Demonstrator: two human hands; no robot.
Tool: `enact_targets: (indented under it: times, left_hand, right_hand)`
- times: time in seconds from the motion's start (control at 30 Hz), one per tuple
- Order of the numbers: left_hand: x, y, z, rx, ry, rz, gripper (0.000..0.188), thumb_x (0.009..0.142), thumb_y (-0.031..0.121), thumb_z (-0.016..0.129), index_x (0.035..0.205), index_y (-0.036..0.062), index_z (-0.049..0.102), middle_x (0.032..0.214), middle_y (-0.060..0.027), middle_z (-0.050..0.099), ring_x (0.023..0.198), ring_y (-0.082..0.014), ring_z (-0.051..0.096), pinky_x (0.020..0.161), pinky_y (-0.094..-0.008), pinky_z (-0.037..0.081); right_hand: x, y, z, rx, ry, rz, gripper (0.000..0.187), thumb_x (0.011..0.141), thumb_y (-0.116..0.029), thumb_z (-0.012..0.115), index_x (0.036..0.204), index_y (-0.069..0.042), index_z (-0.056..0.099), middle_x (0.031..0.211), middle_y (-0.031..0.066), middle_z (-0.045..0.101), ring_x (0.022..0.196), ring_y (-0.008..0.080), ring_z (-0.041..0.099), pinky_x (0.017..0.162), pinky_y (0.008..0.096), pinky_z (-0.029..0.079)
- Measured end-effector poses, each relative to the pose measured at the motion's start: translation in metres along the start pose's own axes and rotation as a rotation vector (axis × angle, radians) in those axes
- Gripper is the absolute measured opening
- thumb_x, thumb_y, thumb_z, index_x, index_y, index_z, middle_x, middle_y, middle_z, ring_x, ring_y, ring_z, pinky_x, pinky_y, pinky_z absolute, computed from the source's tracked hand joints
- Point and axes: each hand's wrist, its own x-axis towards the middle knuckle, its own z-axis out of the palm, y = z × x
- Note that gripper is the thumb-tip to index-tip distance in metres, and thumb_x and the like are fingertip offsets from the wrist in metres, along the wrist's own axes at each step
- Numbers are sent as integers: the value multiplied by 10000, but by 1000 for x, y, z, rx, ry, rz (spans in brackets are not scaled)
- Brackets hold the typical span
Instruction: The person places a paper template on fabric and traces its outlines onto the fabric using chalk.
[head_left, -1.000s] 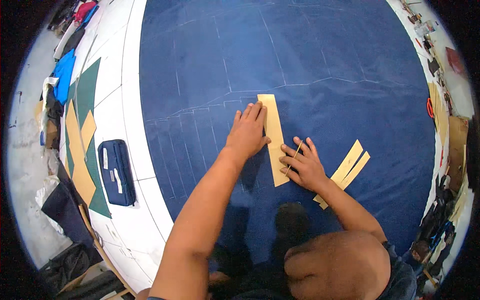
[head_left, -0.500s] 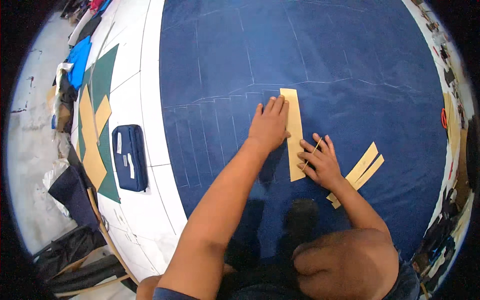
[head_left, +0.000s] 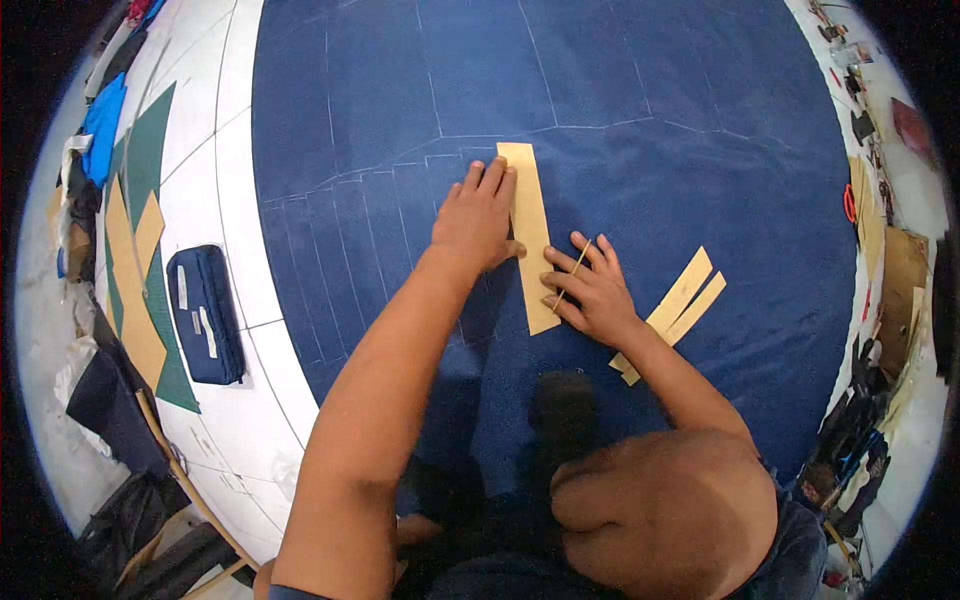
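Observation:
A long tan paper pattern strip (head_left: 531, 240) lies on dark blue cloth (head_left: 740, 210) marked with thin white lines. My left hand (head_left: 480, 215) rests on the strip's upper left edge, fingers stretched out and thumb lower down on the same edge. At the strip's lower right edge, my right hand (head_left: 595, 290) touches it with its fingertips. Between that hand's fingers is a thin, pencil-like yellowish stick (head_left: 573, 273); its exact kind is not clear. Two narrower tan strips (head_left: 690, 300) lie overlapping beside my right wrist.
On the white tiled floor (head_left: 250, 390) left of the cloth sits a navy zipped case (head_left: 207, 315). Further left, tan pattern pieces (head_left: 137, 285) lie on green sheeting (head_left: 150, 150). Red-handled scissors (head_left: 850, 203) and piled items line the far right. My bent knee (head_left: 660, 510) is on the cloth.
The whole view has shifted, so everything appears further left and slightly higher. Both hands, the strip and the thin stick keep nearly the same places on the cloth.

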Motion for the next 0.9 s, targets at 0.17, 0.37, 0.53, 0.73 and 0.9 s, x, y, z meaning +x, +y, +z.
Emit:
enact_targets:
  times: [0.17, 0.37, 0.53, 0.73, 0.9]
  left_hand:
    - [-3, 7, -4, 2, -11, -8, 1183, 624, 483, 909, 1530, 16, 309, 1600, -166, 309, 1470, -385, 322, 1171, -460, 372]
    - [-2, 9, -3, 16, -26, -32, 1230, 605, 487, 918, 1547, 24, 278, 1614, -164, 283, 1483, -382, 299, 1171, -486, 366]
    - [-2, 9, -3, -1, -33, -37, 1245, 600, 476, 923, 1556, 29, 264, 1616, -165, 281, 1485, -386, 292, 1171, -501, 361]
    - [-1, 8, -1, -6, -9, -34, 1239, 603, 460, 927, 1556, 30, 262, 1616, -163, 280, 1487, -387, 288, 1173, -509, 355]
    - [-1, 10, -3, -16, -30, -39, 1240, 592, 452, 933, 1548, 23, 271, 1617, -157, 270, 1480, -394, 297, 1169, -511, 361]
  right_hand:
    - [-1, 0, -2, -4, 6, -3, 315, 884, -357, 715, 1151, -191, 702, 1429, 2, 573, 1427, 340, 385, 1185, 598, 215]
    - [-1, 1, -1, 3, 9, 2, 313, 891, -359, 708, 1152, -187, 706, 1427, 4, 575, 1426, 340, 385, 1188, 590, 214]
    - [-1, 0, 0, -14, 12, 2, 306, 895, -366, 702, 1142, -184, 711, 1427, 5, 575, 1422, 338, 390, 1189, 586, 213]
    - [-1, 0, -1, -7, 18, -1, 303, 897, -360, 700, 1140, -179, 706, 1425, 12, 576, 1419, 344, 395, 1187, 591, 215]
    - [-1, 1, 0, -15, 13, -4, 307, 893, -355, 705, 1144, -179, 703, 1426, 17, 574, 1422, 347, 391, 1183, 596, 219]
